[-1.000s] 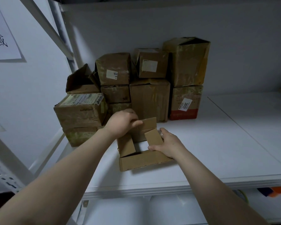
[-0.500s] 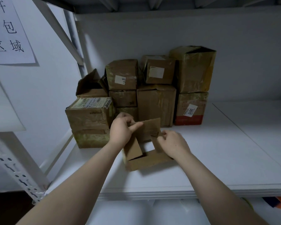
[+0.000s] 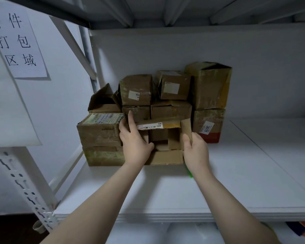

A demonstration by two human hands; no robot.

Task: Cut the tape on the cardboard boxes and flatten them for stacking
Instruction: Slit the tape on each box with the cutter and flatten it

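Note:
A small open cardboard box (image 3: 165,157) stands on the white shelf (image 3: 253,173), its open side facing me, with a barcode label on its raised top flap (image 3: 150,126). My left hand (image 3: 134,143) grips the box's left wall, thumb inside and index finger pointing up. The right flap is pinched between the thumb and fingers of my right hand (image 3: 195,152). Behind it, a pile of worn taped cardboard boxes (image 3: 209,85) is stacked against the back wall.
A small green thing (image 3: 190,174) shows on the shelf under my right wrist. A paper sign (image 3: 16,43) hangs at the left beside the perforated shelf upright (image 3: 25,187). An upper shelf sits overhead. Bare shelf surface stretches to the right.
The box has been tipped up and pushed back toward the pile, its labelled flap now raised. My left hand moved from the back flap to the left wall; my right took the right flap.

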